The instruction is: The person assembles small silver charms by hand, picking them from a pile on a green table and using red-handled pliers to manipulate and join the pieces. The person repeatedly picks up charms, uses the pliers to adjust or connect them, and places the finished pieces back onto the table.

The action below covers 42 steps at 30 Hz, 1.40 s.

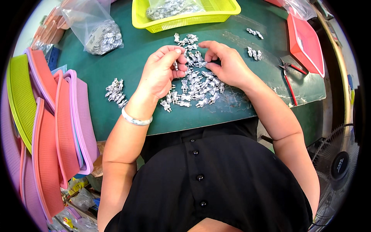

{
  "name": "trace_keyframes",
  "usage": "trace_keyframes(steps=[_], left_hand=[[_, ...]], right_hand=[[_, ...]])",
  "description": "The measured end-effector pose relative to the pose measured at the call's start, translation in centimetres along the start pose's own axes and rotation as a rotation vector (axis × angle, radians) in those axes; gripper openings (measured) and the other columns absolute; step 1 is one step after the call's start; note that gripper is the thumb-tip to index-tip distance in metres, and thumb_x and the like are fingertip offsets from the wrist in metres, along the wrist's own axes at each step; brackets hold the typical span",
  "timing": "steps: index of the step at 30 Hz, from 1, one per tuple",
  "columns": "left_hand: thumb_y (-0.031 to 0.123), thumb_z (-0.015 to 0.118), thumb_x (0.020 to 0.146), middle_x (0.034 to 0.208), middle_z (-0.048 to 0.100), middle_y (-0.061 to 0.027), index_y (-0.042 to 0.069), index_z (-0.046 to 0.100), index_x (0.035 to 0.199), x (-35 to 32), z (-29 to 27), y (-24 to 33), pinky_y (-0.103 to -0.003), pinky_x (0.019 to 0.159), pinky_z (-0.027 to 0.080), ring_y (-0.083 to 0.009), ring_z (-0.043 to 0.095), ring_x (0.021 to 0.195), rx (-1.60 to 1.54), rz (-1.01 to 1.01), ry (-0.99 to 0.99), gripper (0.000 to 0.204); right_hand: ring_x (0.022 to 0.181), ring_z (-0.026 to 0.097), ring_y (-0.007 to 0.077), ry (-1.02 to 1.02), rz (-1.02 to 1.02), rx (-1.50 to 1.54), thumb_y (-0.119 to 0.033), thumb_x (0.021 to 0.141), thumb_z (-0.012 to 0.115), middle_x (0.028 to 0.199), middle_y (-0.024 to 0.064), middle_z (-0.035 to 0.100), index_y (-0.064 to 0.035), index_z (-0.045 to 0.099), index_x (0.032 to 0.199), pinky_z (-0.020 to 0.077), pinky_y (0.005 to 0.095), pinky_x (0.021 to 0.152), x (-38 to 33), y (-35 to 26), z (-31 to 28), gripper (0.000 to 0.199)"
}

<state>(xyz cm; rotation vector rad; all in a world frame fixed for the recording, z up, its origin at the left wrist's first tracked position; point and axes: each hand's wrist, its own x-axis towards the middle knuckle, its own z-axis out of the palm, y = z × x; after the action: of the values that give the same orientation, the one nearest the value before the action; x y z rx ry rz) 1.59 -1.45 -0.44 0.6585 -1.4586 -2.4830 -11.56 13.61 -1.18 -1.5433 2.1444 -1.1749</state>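
A loose pile of small silver metal figure charms [197, 87] with loops on top lies on the green table in front of me. Over the pile's left side, my left hand [162, 69] is curled, with a silver charm [176, 65] pinched between thumb and fingers. On the right side, my right hand [228, 63] has its index finger stretched out, apart from the thumb. Its thumb tip is beside a charm at the pile's edge; whether it touches cannot be made out. More charms [187, 39] lie just beyond my hands.
Other charms lie in groups at the left [116, 92] and right [254, 53]. A yellow-green basket [185, 24] and a bag of metal pieces [103, 38] stand at the back. Red-handled pliers [289, 79], a pink basket [307, 44], a fan [336, 166] and stacked baskets [83, 120] flank me.
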Motion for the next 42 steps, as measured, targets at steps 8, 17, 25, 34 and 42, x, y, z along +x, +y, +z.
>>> trace_keyframes(steps=[8, 17, 25, 34, 42], left_hand=[[0.012, 0.055, 0.085, 0.070, 0.054, 0.0004, 0.001, 0.058, 0.097, -0.6, 1.0, -0.1, -0.015, 0.044, 0.035, -0.0031, 0.046, 0.052, 0.305, -0.025, -0.033, 0.016], [0.014, 0.054, 0.085, 0.066, 0.057, -0.0003, 0.003, 0.060, 0.084, -0.8, 1.2, 0.0, -0.017, 0.045, 0.038, -0.0032, 0.046, 0.050, 0.340, -0.106, -0.120, 0.013], [0.014, 0.053, 0.086, 0.067, 0.059, -0.0020, 0.004, 0.060, 0.083, -0.7, 0.9, 0.0, -0.017, 0.042, 0.039, -0.0042, 0.049, 0.049, 0.304, -0.119, -0.134, 0.013], [0.014, 0.054, 0.086, 0.070, 0.060, -0.0050, 0.002, 0.058, 0.088, -0.6, 0.7, -0.2, -0.019, 0.044, 0.042, -0.0083, 0.055, 0.053, 0.224, -0.135, -0.161, 0.013], [0.014, 0.054, 0.086, 0.067, 0.057, -0.0008, 0.002, 0.059, 0.090, -0.7, 0.9, -0.1, -0.016, 0.044, 0.038, -0.0050, 0.050, 0.052, 0.268, -0.112, -0.157, 0.014]], right_hand=[[0.070, 0.052, 0.0059, -0.055, 0.284, 0.642, 0.006, 0.074, 0.059, 0.078, 0.0008, 0.056, 0.0019, 0.045, 0.117, 0.0421, 0.0191, 0.066, 0.2, -0.3, -1.0, 0.045], [0.074, 0.055, 0.0079, -0.070, 0.339, 0.860, -0.002, 0.078, 0.061, 0.081, 0.0032, 0.059, 0.0014, 0.042, 0.120, 0.0424, 0.0207, 0.067, 0.1, -0.8, -1.5, 0.046], [0.075, 0.054, 0.0075, -0.060, 0.291, 0.875, -0.002, 0.078, 0.061, 0.082, 0.0034, 0.059, 0.0013, 0.041, 0.121, 0.0428, 0.0208, 0.068, -0.1, -0.4, -1.3, 0.048], [0.074, 0.053, 0.0062, -0.054, 0.256, 0.850, 0.002, 0.077, 0.059, 0.081, 0.0017, 0.058, 0.0008, 0.041, 0.121, 0.0422, 0.0197, 0.069, -0.2, -0.5, -1.0, 0.048], [0.073, 0.051, 0.0039, -0.017, 0.182, 0.698, 0.003, 0.077, 0.058, 0.079, -0.0008, 0.056, 0.0010, 0.044, 0.118, 0.0403, 0.0180, 0.066, -0.4, -0.4, -2.2, 0.044]])
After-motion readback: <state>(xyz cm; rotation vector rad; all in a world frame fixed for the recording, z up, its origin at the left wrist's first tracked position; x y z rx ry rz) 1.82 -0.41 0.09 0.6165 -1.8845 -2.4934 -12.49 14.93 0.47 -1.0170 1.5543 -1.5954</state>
